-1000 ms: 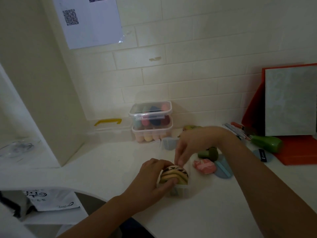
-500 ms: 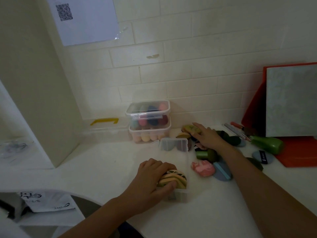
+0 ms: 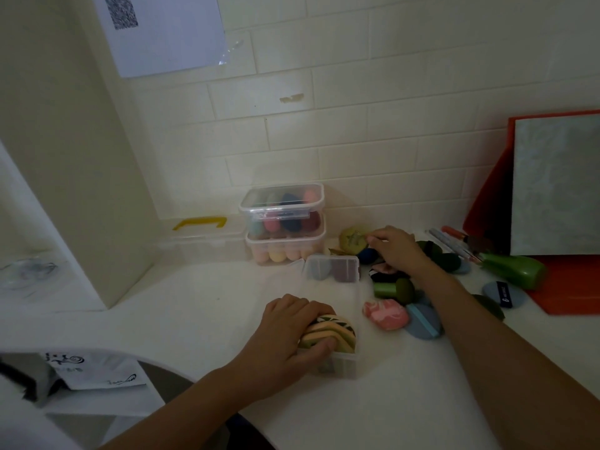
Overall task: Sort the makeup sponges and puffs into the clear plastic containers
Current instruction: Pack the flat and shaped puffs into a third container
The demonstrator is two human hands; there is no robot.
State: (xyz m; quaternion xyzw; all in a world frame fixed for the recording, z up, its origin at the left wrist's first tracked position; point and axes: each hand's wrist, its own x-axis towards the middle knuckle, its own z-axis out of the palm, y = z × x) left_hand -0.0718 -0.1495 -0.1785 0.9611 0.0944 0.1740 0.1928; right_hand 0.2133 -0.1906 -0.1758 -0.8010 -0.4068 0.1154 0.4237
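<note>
Two hands work over the white tabletop [image 3: 181,306]. The left hand [image 3: 282,332] presses down on a stack of puffs [image 3: 331,331] standing on edge in a small clear box [image 3: 341,365] near the front edge, fingers curled over them and thumb against the box's near side. The right hand [image 3: 394,245] reaches to the back edge, by the wall, its fingertips pinching the rim of a yellow-green puff [image 3: 352,237]. Loose sponges and puffs lie under and beside that arm: a pink marbled sponge [image 3: 386,315], a grey-blue puff [image 3: 423,323], a green sponge [image 3: 394,289]. Two lidded boxes [image 3: 284,222] of sponges are stacked at the wall. A small flat box [image 3: 332,267] sits just in front of them. A green bottle [image 3: 514,269] lies toward the right edge.
</note>
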